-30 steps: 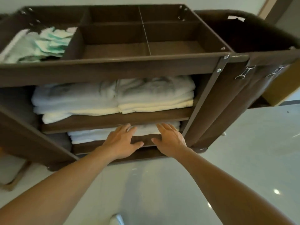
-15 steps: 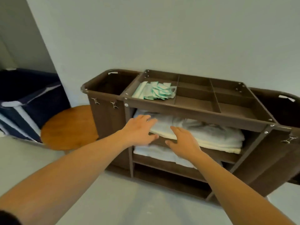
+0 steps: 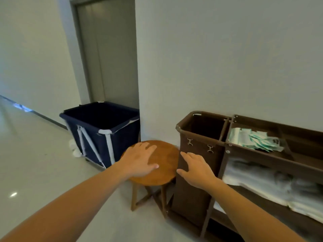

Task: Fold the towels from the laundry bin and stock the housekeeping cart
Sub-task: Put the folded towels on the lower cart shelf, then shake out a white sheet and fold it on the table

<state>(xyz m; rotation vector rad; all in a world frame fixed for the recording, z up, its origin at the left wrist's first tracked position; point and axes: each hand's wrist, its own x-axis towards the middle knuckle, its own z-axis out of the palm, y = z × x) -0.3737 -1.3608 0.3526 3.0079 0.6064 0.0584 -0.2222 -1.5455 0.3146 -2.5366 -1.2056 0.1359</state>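
Hovering empty hands: left (image 3: 139, 161), right (image 3: 196, 170); towels (image 3: 258, 182) rightward on cart (image 3: 262, 159).

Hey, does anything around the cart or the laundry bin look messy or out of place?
Mostly tidy. The green-and-white packets in the housekeeping cart's top tray lie in a loose, jumbled heap rather than stacked. Something white lies on the floor beside the navy laundry bin.

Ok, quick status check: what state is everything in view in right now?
left hand: open, empty, over the stool
right hand: open, empty
wooden stool: upright, bare top
laundry bin: upright, contents hidden
cart: folded towels on shelf
elevator door: closed
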